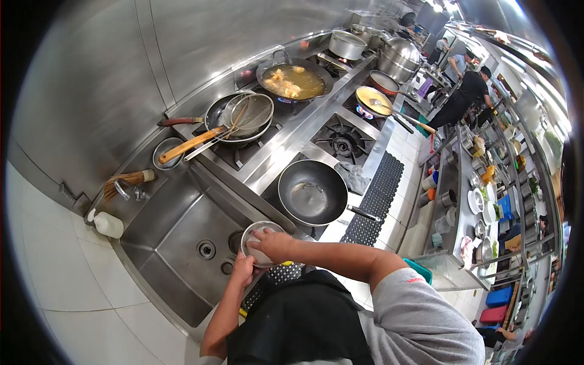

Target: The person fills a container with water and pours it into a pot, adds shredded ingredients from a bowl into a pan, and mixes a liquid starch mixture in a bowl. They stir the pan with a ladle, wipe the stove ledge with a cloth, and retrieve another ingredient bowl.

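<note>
Over the near edge of the sink, a round metal bowl (pixel 248 236) is tilted towards me. My left hand (pixel 243 269) is closed on its near-left rim. Inside the bowl lies my right hand (pixel 272 244), fingers apart and reaching towards its inner wall; the fingertips are partly hidden. What the bowl contains, if anything, I cannot make out. Just beyond my hands, a black wok (pixel 312 194) rests on the stove, its handle pointing right. The steel sink (pixel 176 243), with a drain in its floor, is to the left.
Left of the wok, a wire strainer (pixel 255 115) rests over another pan. Food fries in an oil-filled wok (pixel 295 82) further back. A yellow-filled pan (pixel 373 101) sits above a blue flame. A soap bottle (pixel 108 224) and a brush (pixel 128 181) line the sink. Co-workers stand far right.
</note>
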Demonstrator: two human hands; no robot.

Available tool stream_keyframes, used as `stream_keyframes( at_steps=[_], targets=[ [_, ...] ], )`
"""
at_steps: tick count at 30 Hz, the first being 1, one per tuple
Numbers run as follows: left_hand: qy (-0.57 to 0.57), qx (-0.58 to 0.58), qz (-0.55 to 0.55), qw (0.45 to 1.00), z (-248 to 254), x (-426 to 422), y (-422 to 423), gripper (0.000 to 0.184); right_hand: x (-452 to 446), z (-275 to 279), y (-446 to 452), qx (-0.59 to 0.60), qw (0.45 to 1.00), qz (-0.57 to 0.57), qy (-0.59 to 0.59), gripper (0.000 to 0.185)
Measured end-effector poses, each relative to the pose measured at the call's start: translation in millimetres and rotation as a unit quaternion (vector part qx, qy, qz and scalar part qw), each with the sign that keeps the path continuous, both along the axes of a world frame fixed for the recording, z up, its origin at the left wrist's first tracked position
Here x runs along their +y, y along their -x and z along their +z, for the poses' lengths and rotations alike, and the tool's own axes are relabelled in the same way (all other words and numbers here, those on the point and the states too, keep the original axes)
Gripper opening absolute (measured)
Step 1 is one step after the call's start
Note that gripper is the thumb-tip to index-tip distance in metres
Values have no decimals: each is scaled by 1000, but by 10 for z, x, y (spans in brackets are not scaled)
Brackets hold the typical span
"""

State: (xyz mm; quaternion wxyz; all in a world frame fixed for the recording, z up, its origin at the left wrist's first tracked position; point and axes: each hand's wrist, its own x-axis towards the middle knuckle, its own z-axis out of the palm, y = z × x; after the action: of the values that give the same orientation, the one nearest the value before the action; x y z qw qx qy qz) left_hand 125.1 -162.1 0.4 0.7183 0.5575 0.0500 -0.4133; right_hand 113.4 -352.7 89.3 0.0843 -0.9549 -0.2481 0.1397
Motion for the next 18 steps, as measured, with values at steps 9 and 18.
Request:
stream_keyframes(
  at_steps=[9, 18],
  targets=[
    [43, 4, 136, 990, 53, 9, 126, 59, 318, -59, -90, 59, 993, -82, -54, 62],
    [62, 14, 220, 973, 75, -128, 259, 51, 389, -54, -81, 75, 984, -127, -97, 57]
  ],
)
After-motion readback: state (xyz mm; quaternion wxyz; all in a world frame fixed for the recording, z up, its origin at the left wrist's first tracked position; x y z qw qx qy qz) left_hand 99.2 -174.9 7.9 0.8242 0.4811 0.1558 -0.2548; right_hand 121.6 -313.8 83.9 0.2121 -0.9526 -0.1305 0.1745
